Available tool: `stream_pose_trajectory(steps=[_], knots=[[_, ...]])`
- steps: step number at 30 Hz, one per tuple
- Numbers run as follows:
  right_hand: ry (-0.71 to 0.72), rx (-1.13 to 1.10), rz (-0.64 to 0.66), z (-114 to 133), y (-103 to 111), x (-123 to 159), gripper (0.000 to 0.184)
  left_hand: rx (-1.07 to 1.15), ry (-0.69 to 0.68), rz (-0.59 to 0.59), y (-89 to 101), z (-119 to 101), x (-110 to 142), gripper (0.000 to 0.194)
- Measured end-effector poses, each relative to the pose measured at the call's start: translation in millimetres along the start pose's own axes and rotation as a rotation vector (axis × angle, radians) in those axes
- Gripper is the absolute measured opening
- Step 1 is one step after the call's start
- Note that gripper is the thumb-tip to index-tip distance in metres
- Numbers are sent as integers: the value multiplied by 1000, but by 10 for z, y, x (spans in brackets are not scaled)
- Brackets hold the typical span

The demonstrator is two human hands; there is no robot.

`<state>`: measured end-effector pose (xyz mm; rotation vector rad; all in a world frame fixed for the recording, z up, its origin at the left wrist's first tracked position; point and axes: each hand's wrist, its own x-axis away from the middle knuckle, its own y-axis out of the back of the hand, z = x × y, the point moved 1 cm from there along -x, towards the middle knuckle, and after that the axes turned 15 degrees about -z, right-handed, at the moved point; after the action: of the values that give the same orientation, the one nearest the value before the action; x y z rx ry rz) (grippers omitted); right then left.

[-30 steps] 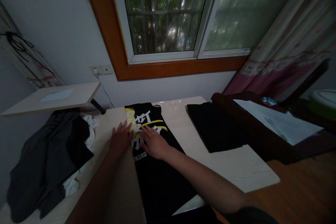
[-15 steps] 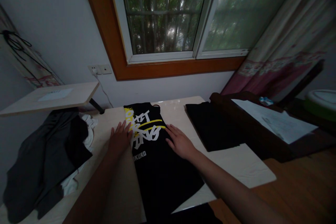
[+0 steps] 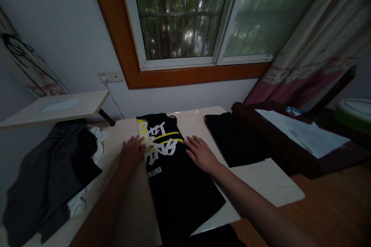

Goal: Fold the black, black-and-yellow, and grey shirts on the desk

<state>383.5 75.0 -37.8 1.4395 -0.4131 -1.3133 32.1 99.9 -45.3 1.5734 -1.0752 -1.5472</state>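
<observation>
Our left fingers [image 3: 133,144] and right fingers [image 3: 193,143] lie loose, gripping nothing. Between them, on the bench [image 3: 194,123], lies the shirt [image 3: 176,191]. It looks soft and light, best pinched by its edges.

From afar I saw a window [image 3: 185,15] in a wooden frame [image 3: 174,78], a curtain [image 3: 310,42] at its right, and a cable [image 3: 118,103] plugged into a socket [image 3: 109,76].

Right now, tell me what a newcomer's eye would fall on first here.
Probably the black garment with bold white and yellow lettering, lying on the table with the left hand and right hand at its side edges. Then perhaps the window above, and grey clothing heaped at the left.
</observation>
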Motion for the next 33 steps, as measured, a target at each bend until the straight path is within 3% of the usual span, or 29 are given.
stream_pose_trajectory(steps=[8,15,27,33], knots=[[-16,25,77,-41,-279,-505,51,7,8,-3,-26,-13,-9,51],[-40,49,11,0,-535,-940,47,23,19,31,-52,-10,-16,54],[-40,160,-74,69,-468,-1000,33,3,2,35,-90,-16,-145,54],[-107,206,-80,32,-476,-1000,34,24,2,52,-136,-84,-348,54]])
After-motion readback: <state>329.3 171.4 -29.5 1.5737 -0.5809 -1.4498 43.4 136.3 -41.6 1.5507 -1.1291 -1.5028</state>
